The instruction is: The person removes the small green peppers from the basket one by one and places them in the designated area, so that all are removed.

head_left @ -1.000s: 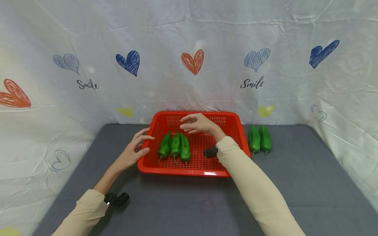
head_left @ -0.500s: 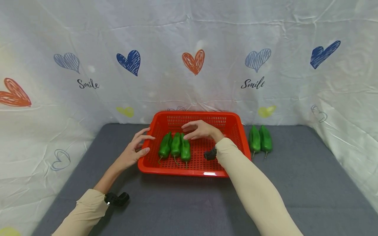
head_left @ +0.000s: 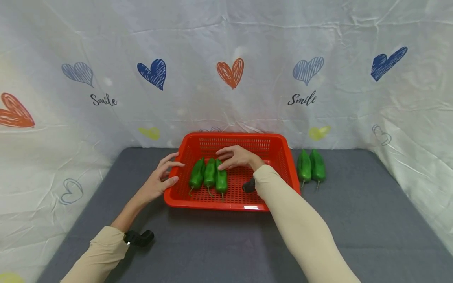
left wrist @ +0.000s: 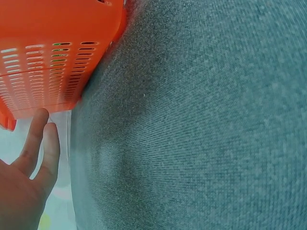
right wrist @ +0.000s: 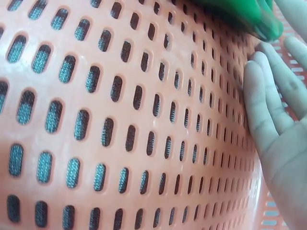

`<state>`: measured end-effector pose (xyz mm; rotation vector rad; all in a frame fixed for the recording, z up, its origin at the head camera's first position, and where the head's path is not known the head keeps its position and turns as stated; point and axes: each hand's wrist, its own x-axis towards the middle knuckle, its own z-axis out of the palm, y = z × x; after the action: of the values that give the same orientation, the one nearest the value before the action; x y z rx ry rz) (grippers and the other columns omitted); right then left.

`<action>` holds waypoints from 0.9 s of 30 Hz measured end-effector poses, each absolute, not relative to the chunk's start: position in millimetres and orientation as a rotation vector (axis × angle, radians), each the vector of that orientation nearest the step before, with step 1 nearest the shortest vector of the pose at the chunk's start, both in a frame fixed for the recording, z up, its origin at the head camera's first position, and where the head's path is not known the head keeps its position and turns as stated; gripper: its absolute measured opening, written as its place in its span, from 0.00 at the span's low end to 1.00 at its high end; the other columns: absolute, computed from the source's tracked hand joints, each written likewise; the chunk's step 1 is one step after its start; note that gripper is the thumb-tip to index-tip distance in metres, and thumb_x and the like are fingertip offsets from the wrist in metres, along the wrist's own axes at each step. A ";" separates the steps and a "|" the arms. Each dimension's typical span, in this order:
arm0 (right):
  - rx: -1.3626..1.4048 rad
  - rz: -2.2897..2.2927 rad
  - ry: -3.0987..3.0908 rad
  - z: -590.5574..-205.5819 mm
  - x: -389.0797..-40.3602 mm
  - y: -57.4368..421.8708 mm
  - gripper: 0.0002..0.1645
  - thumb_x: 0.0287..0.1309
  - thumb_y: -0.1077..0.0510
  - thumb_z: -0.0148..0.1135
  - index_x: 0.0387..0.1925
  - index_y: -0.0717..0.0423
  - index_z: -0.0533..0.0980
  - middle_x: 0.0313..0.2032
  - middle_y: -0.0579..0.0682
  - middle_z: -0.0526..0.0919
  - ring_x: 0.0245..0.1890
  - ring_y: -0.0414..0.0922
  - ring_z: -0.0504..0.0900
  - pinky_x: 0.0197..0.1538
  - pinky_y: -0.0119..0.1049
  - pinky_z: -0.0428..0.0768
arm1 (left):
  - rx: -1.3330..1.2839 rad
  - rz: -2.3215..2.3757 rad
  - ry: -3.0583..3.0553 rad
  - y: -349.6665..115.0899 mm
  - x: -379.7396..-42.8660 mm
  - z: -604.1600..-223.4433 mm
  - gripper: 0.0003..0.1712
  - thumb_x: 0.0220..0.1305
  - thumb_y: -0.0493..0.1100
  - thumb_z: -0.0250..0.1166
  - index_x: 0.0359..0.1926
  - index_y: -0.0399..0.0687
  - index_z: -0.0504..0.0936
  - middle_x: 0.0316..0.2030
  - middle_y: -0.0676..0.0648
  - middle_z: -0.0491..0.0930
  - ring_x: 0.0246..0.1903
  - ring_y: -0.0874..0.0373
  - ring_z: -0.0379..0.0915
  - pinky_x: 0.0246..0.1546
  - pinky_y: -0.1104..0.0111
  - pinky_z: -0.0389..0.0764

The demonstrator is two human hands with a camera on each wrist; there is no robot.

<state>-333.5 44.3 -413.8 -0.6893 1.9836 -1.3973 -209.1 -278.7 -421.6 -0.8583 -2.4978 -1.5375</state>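
In the head view a red plastic basket (head_left: 219,206) holds three long green peppers side by side: a left one (head_left: 196,175), a middle one (head_left: 210,173) and a right one (head_left: 221,182). My left hand (head_left: 157,181) rests at the basket's left rim, fingers spread and fairly straight. Its outer fingers (left wrist: 50,143) show beside the slotted wall in the left wrist view. Inside the basket my right hand (head_left: 238,157) is over the far end of the right pepper. In the right wrist view, fairly straight fingers (right wrist: 268,96) sit close to that pepper's tip (right wrist: 268,28), thumb on its other side.
Two more green peppers, one nearer (head_left: 304,167) and one farther right (head_left: 318,165), lie just right of the basket on the grey cloth (head_left: 354,212). A white curtain (head_left: 191,102) printed with hearts hangs behind and along the sides.
My right hand has come down and slightly nearer inside the basket, onto the far end of the right pepper. The left hand and the peppers have stayed in place.
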 end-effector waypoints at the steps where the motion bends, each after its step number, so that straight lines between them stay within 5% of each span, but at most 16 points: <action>1: -0.691 -1.389 1.995 -413.1 -333.0 43.4 0.38 0.62 0.65 0.70 0.72 0.61 0.68 0.66 0.60 0.73 0.64 0.52 0.73 0.57 0.44 0.78 | -0.856 -1.543 -2.499 -279.0 -209.2 -421.6 0.22 0.71 0.30 0.59 0.64 0.37 0.74 0.77 0.40 0.48 0.60 0.39 0.66 0.48 0.67 0.77; 27: -0.635 -1.469 2.023 -416.2 -333.3 41.7 0.30 0.56 0.69 0.74 0.61 0.67 0.78 0.57 0.58 0.81 0.59 0.51 0.78 0.51 0.42 0.81 | -0.857 -1.628 -2.485 -277.8 -208.5 -422.2 0.22 0.71 0.29 0.59 0.64 0.37 0.74 0.77 0.40 0.46 0.50 0.35 0.75 0.44 0.66 0.81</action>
<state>-333.3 41.7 -416.2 -0.6350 2.0231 -1.4690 -208.5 -277.8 -422.2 -0.8568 -2.4849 -1.6277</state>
